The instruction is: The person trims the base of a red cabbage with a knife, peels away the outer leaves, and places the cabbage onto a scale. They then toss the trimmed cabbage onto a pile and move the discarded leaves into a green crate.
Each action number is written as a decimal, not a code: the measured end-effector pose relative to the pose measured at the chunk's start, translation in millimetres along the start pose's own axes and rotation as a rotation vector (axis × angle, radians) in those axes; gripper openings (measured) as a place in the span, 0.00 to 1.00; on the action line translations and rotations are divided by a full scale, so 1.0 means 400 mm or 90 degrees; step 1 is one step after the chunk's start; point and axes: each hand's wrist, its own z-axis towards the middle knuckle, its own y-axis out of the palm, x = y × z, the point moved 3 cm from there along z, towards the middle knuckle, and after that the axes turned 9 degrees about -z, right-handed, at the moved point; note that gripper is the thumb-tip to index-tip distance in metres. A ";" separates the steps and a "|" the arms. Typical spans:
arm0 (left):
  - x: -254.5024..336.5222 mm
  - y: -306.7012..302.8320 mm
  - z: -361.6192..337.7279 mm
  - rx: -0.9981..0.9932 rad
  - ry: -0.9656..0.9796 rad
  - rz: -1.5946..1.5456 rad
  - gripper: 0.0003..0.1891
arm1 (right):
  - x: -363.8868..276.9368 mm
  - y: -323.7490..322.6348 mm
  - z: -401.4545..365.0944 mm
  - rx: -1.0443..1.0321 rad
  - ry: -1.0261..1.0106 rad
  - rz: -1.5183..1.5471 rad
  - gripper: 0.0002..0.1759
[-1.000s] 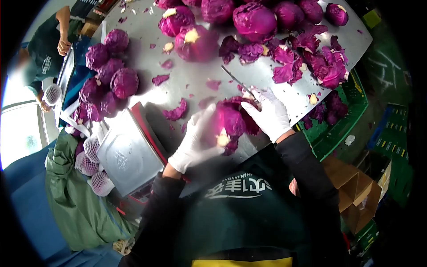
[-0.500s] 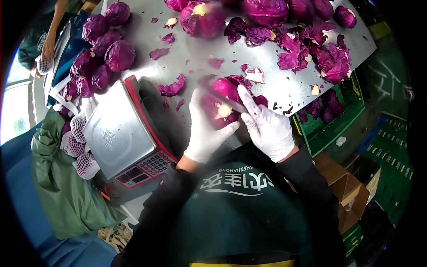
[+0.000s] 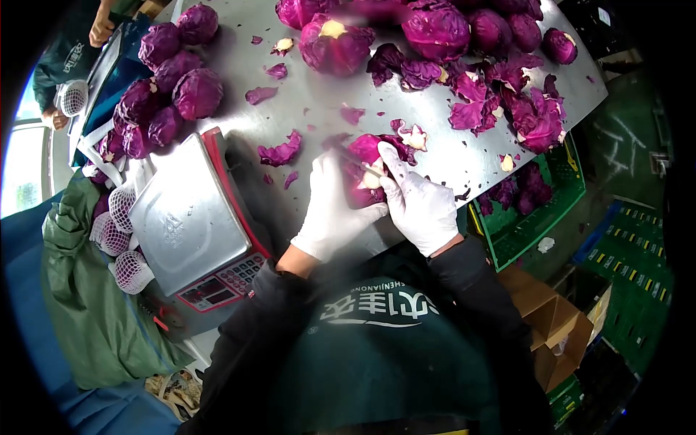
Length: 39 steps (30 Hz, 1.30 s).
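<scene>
A metal counter (image 3: pixel 449 156) spreads across a workroom, littered with purple leaf scraps (image 3: pixel 279 150). One heap of cabbages (image 3: pixel 435 35) crowds its far side, and a smaller heap (image 3: pixel 177 72) sits to the left. Nearer me on the left stands a scale (image 3: pixel 185 210); below the right edge, a green crate (image 3: pixel 536 233) has more purple leaves inside. At the far left, a person (image 3: pixel 64 61) stands with a white net (image 3: pixel 72 98) by one hand.

Right in front of me, near the counter's close edge, is the cabbage (image 3: pixel 368 194) in hand, its pale stem end showing. My gloved left grip (image 3: pixel 326 210) cups its left side. My right grip (image 3: pixel 424 210) is closed around a knife (image 3: pixel 360 161) — handle hidden, forefinger stretched forward — with the blurred blade across the cabbage by the stem.

I take this step to be trimming the stem end. The next move seems to call for a steady left hold and a short, controlled stroke — the blade points toward my left fingertips, so they need to stay clear.
</scene>
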 end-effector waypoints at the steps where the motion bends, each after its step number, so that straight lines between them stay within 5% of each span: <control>1: 0.001 0.001 0.000 -0.005 -0.004 0.013 0.56 | 0.002 0.003 0.001 0.034 0.000 0.031 0.27; 4: 0.006 -0.004 -0.001 -0.011 0.001 0.023 0.56 | 0.012 -0.021 0.016 0.038 -0.041 -0.101 0.25; 10: 0.007 0.002 0.009 0.001 0.041 0.023 0.57 | 0.038 0.004 0.025 0.065 0.039 0.059 0.23; 14: 0.002 -0.005 -0.035 -0.018 0.114 0.061 0.59 | 0.193 0.025 0.079 -0.012 0.256 0.033 0.25; 17: -0.037 -0.004 -0.056 -0.036 0.102 0.000 0.61 | 0.220 0.046 0.100 -0.145 0.453 0.506 0.27; 21: -0.058 -0.036 -0.081 -0.020 0.054 0.000 0.61 | 0.161 0.054 0.078 -0.055 0.376 0.563 0.38; 23: -0.054 -0.042 -0.107 -0.008 0.028 -0.022 0.61 | 0.102 0.081 0.040 -0.060 0.270 0.630 0.55; 27: -0.076 0.015 -0.140 0.025 -0.019 -0.273 0.62 | 0.015 0.032 -0.008 -0.175 0.178 0.283 0.64; 29: -0.062 0.013 -0.121 0.060 0.012 -0.319 0.61 | -0.014 -0.015 -0.014 -0.231 0.150 0.264 0.67; 32: -0.017 -0.002 -0.105 0.065 -0.042 -0.458 0.60 | 0.015 0.060 -0.030 -0.174 0.177 0.774 0.64; 34: -0.075 -0.008 -0.091 0.057 0.000 -0.170 0.61 | 0.019 0.034 -0.045 -0.361 0.367 0.812 0.56; 35: -0.073 -0.016 -0.092 0.053 -0.025 -0.185 0.61 | 0.032 0.047 -0.048 -0.293 0.372 0.846 0.34; 36: -0.073 -0.026 -0.092 0.045 -0.053 -0.199 0.61 | 0.048 0.085 -0.058 -0.259 0.391 0.939 0.26; 39: -0.050 -0.054 -0.085 -0.031 -0.114 -0.229 0.59 | 0.093 0.112 -0.066 -0.308 0.408 0.846 0.23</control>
